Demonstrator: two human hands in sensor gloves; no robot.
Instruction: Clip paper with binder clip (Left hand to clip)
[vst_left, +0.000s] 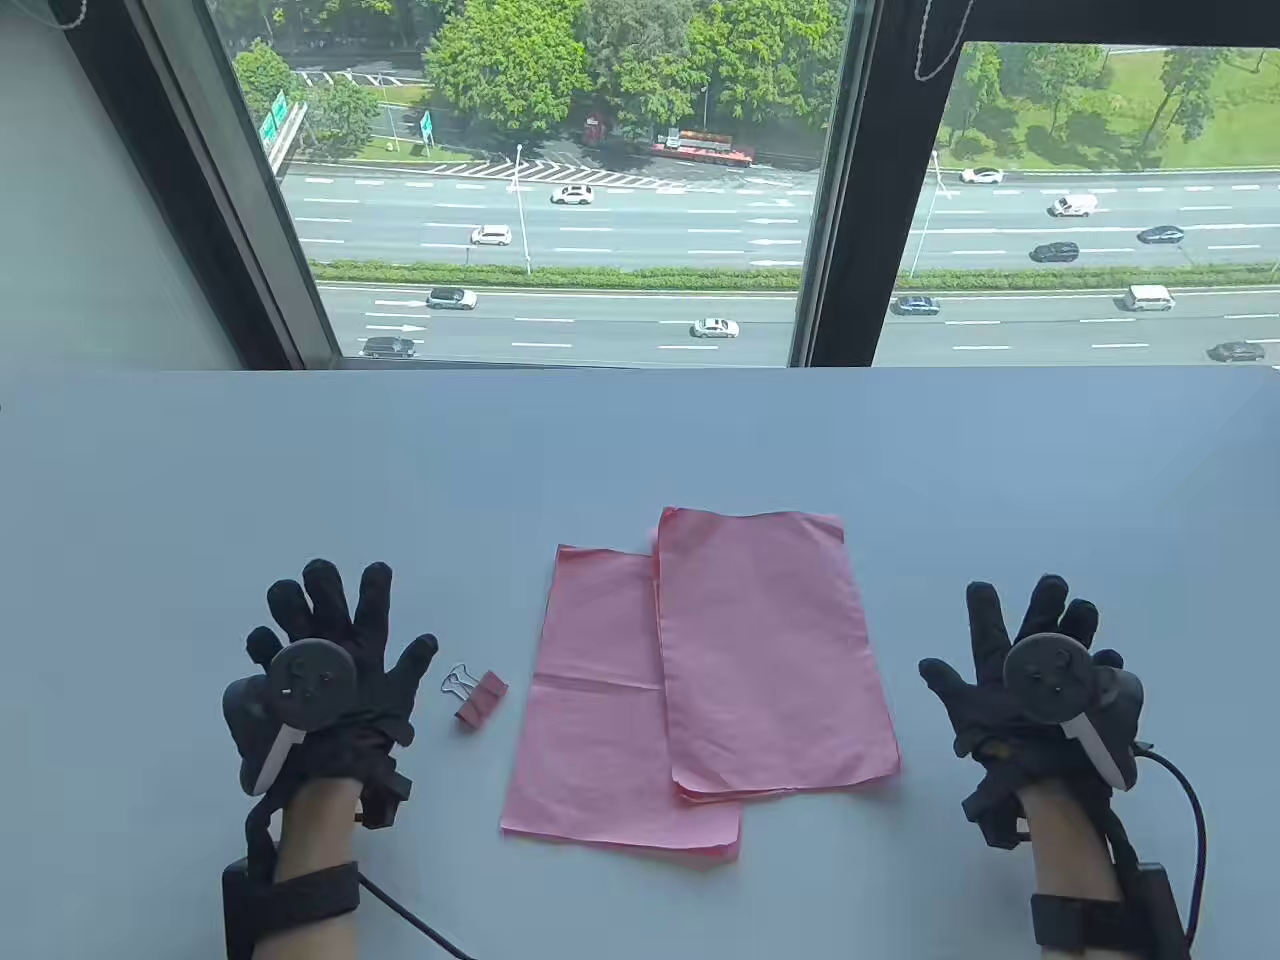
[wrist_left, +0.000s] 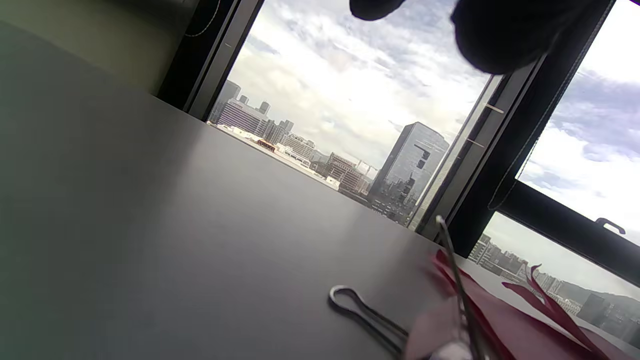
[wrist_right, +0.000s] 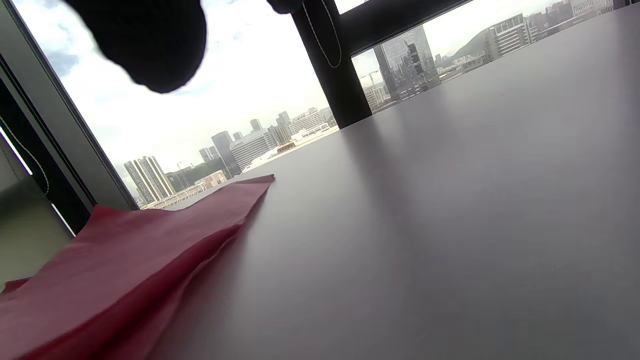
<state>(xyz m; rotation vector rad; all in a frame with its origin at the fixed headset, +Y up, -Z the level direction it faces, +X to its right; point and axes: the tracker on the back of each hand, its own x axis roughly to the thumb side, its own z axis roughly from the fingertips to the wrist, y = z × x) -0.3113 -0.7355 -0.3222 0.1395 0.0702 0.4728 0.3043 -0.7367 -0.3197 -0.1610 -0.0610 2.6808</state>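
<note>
Pre-grasp, nothing picked up yet. Left hand (vst_left: 325, 665) flat on table (vst_left: 200, 480), fingers spread wide, holding nothing. Binder clip (vst_left: 477, 695) lies just right of it, untouched, near the left edge of the pink paper (vst_left: 700, 680). Right hand (vst_left: 1030, 675) same, splayed, well right of the sheets. Next, I'd judge: square the offset sheets, left pinches the clip's wire handles

Binder clip (vst_left: 481, 697) between left hand (vst_left: 330, 670), pink paper (vst_left: 700, 680).
</note>
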